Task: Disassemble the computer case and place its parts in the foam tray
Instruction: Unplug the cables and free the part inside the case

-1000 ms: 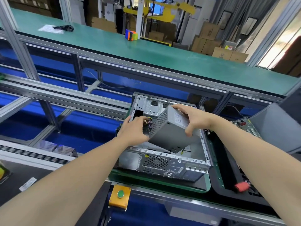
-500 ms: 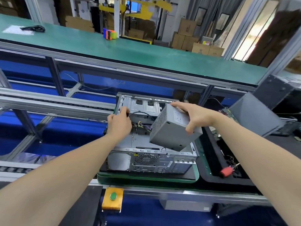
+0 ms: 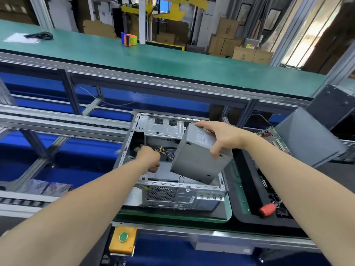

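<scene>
The case (image 3: 182, 194) lies open on its side on a green mat (image 3: 221, 215), straight in front of me. My right hand (image 3: 224, 137) grips a grey power supply (image 3: 199, 156) by its top edge and holds it tilted above the case's right half. Coloured wires (image 3: 165, 150) run from beside it into the case. My left hand (image 3: 149, 158) is inside at those wires, fingers curled; I cannot tell whether they hold anything. The black foam tray (image 3: 242, 214) sits just right of the case, with a red-handled screwdriver (image 3: 267, 210) in it. As I judge it, if the wires are snagged or plugged in, lifting further could yank them or twist the supply out of my one-handed grip.
</scene>
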